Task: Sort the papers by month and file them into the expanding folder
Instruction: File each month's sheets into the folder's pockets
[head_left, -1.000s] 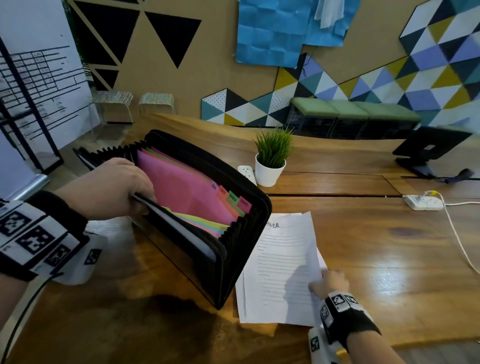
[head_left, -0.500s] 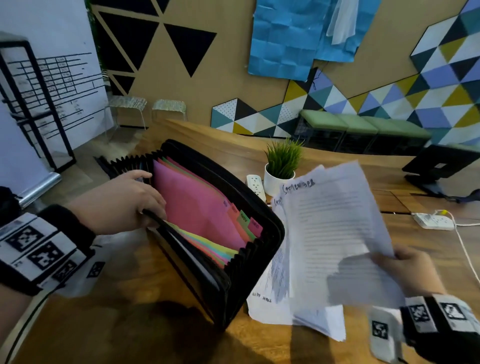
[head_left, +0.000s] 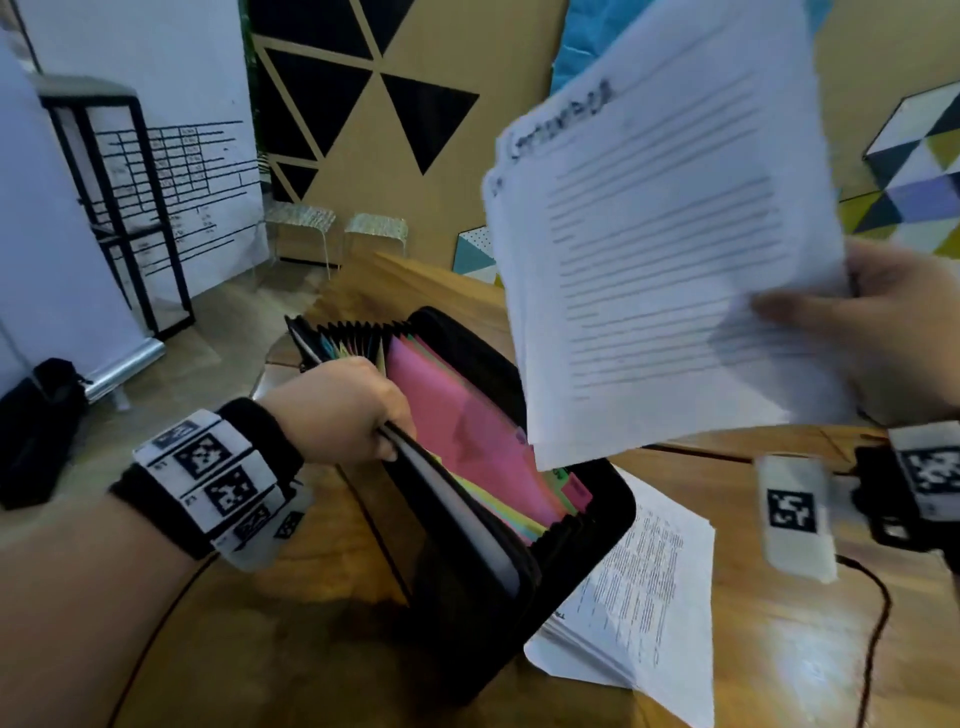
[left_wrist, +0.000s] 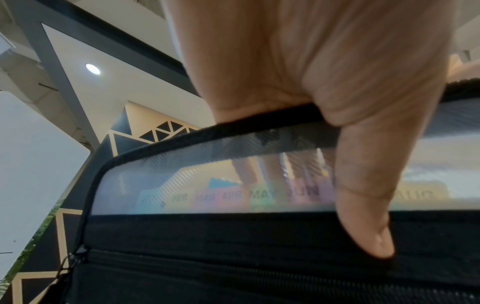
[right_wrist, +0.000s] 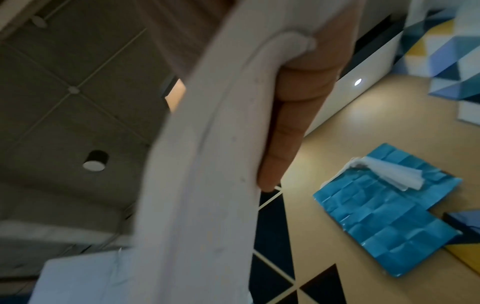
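A black expanding folder (head_left: 582, 540) stands open on the wooden table, with pink, green and yellow dividers (head_left: 467, 431) fanned inside. My left hand (head_left: 343, 410) grips its near wall and top edge, thumb outside, fingers inside; month tabs show through the translucent panel (left_wrist: 182, 185) in the left wrist view. My right hand (head_left: 893, 322) pinches a small sheaf of white printed papers (head_left: 660, 249) by the right edge, raised above the folder's far side. The top sheet bears a handwritten month heading. In the right wrist view the sheaf (right_wrist: 207, 164) bends across my fingers (right_wrist: 285, 127).
A stack of white papers (head_left: 639, 597) lies on the table (head_left: 810, 649) to the right of the folder. A dark cable (head_left: 878, 613) runs over the table at right. Beyond the table's far left edge are stools (head_left: 374, 228), a black metal rack (head_left: 119, 208) and a black bag (head_left: 36, 415).
My right hand has lifted the sheaf off the table stack, up and toward the folder. The left hand keeps holding the folder open. The view has swung left.
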